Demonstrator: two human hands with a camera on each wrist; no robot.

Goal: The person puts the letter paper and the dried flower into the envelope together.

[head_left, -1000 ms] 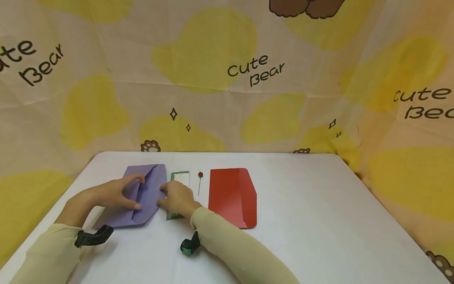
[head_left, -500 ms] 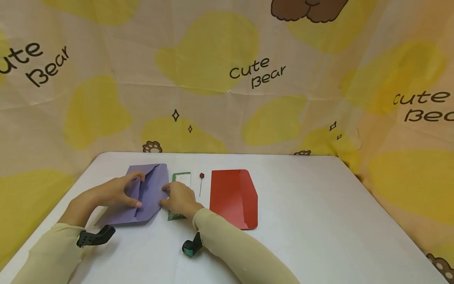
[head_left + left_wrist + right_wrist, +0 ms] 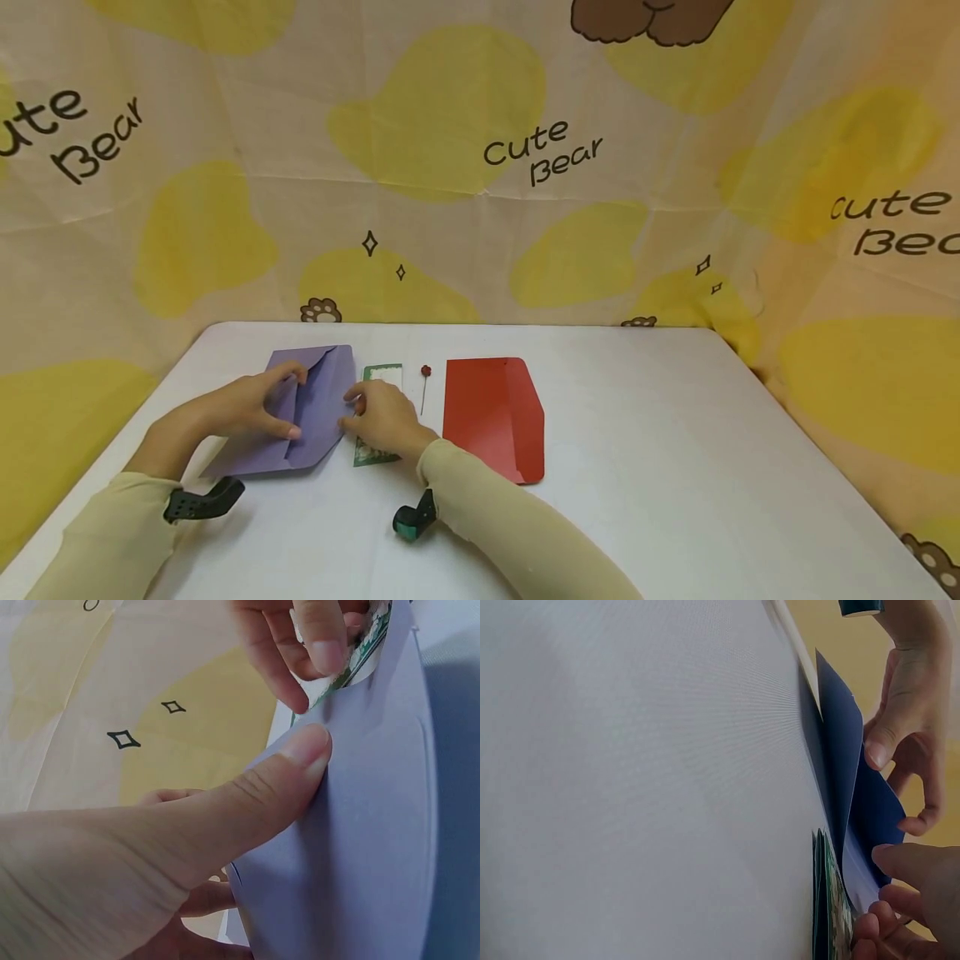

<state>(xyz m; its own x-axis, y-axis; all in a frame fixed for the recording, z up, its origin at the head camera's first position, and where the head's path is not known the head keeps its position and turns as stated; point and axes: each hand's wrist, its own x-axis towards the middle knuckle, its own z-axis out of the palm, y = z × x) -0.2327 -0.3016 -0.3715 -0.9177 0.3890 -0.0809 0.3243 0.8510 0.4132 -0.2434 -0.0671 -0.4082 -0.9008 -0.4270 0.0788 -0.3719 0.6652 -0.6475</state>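
Observation:
A purple envelope (image 3: 324, 408) lies at the left of the table, its flap spread to the right. My left hand (image 3: 232, 406) holds the pocket side, with thumb and fingers spread across the mouth. In the left wrist view my left thumb (image 3: 304, 750) presses on the envelope, and other fingers show past its edge. My right hand (image 3: 386, 417) is bent loosely at the flap's outer edge, fingertips right beside it. Under the right hand lies a green-bordered card (image 3: 375, 454), partly hidden.
A flower-topped stick (image 3: 425, 387), thin and red-headed, lies right of the card. Beyond it is a red envelope (image 3: 487, 417), its flap pointing right. The white table (image 3: 645, 467) meets a patterned cloth (image 3: 450, 167) at the back.
My right hand has drawn back slightly to the right from the flap's edge. The left hand and purple envelope stay nearly as they were.

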